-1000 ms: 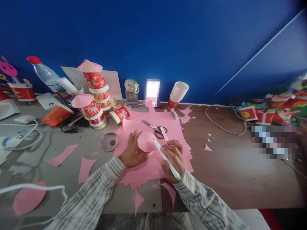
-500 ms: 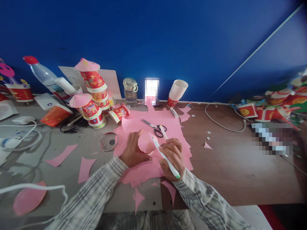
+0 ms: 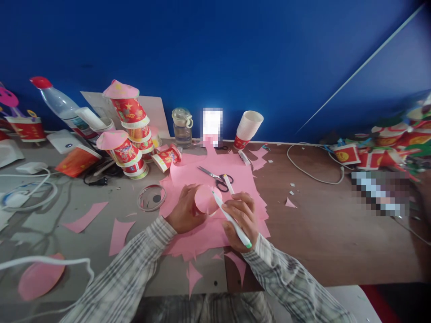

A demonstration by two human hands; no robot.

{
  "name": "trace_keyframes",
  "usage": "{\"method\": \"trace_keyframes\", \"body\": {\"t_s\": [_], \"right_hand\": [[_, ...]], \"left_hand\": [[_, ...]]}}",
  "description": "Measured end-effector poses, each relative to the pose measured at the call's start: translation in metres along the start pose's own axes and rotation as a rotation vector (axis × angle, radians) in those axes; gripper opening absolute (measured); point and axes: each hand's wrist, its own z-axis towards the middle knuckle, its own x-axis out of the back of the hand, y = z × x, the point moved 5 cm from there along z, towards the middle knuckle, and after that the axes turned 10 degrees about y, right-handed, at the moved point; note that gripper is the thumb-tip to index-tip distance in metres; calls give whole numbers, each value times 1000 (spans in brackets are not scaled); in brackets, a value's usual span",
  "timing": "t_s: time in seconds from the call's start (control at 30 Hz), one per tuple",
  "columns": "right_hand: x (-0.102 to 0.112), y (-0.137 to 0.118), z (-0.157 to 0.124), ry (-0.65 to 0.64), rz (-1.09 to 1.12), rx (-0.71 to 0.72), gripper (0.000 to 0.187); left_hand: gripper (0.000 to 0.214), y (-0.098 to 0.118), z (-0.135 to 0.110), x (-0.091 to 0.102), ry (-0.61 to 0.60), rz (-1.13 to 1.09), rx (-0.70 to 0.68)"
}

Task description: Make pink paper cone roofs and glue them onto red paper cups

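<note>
My left hand (image 3: 186, 209) curls around a small pink paper cone (image 3: 206, 199), its fingers closed at the left side. A pale rim shows under the cone; what lies beneath is mostly hidden by the hand. In my right hand (image 3: 240, 220) is a white marker (image 3: 233, 220) with a green end, its tip at the cone's upper right. A second white pen (image 3: 228, 183) with an orange-yellow end sticks out beyond the right fingers; I cannot tell whether they grip it. Black-handled scissors (image 3: 220, 179) lie open on the pink paper sheets (image 3: 188, 175) just beyond.
Stacked red paper cups (image 3: 129, 112) with pink cone tops stand at the left back. A glass jar (image 3: 182, 128) and a white cup stack (image 3: 248, 128) are near the blue wall. A tape roll (image 3: 151, 198), pink scraps (image 3: 86, 217) and a white cable (image 3: 43, 260) lie leftward.
My left thumb has drawn back toward the cone's side, and the cone's face is turned a little. The right hand keeps nearly the same place with the marker tip at the cone.
</note>
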Motion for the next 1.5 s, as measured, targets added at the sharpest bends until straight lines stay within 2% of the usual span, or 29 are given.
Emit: {"method": "trace_keyframes", "body": {"t_s": [0.2,0.4,1.2,1.37,1.5], "right_hand": [[2,-3,3,-19,10,19,37],[5,-8,7,-38,29,30,28],[4,-13,10,-86,1,46,24],[5,-11,11,-54,-16,40,22],[4,-12,5,-36,-19,46,29]], "left_hand": [[70,2,2,0,44,42,-48],[63,-2,0,-2,38,60,-72],[63,-4,-2,-3,22,72,-37],[63,-3,0,-4,9,70,-32],[62,-4,-2,-2,55,77,-36]]}}
